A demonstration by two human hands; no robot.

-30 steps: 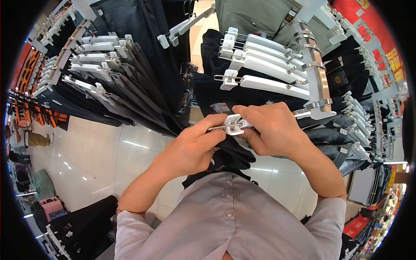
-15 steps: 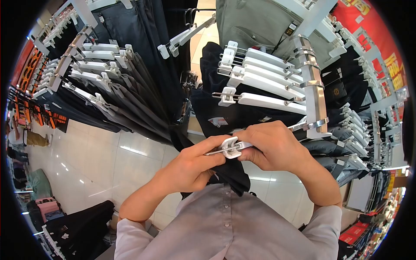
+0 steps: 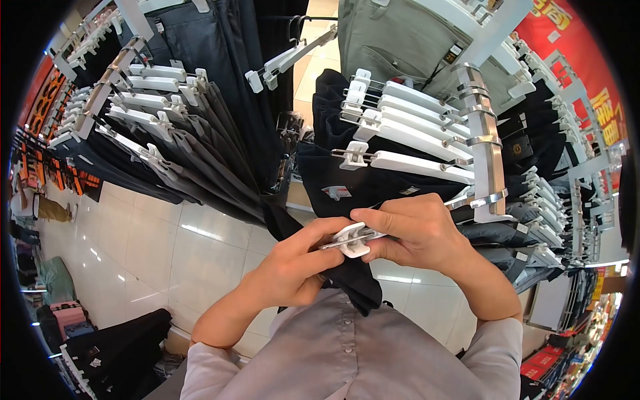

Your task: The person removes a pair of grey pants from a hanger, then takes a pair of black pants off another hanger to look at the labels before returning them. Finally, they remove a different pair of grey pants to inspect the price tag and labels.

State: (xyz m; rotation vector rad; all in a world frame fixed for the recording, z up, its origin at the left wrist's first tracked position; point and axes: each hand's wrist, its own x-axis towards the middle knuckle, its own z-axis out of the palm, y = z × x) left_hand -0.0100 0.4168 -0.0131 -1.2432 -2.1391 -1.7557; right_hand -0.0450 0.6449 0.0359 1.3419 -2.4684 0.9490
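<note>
"White plastic hanger clip (image 3: 353,243) on a thin metal rod: what crowds it?"

"Folded black cloth (image 3: 357,283) hangs below your hands; white plastic hangers (image 3: 420,163) on a shiny metal rail (image 3: 490,167) stand beyond."

"How many?"

"One clip between your two hands, at least four hangers there."

"And the fingers?"

"Your left hand (image 3: 297,261) pinches around the clip's rod side; your right hand (image 3: 419,230) pinches its opposite side."

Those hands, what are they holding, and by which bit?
A hanger, by its white clip end: left hand on one side, right hand on the other.
</note>
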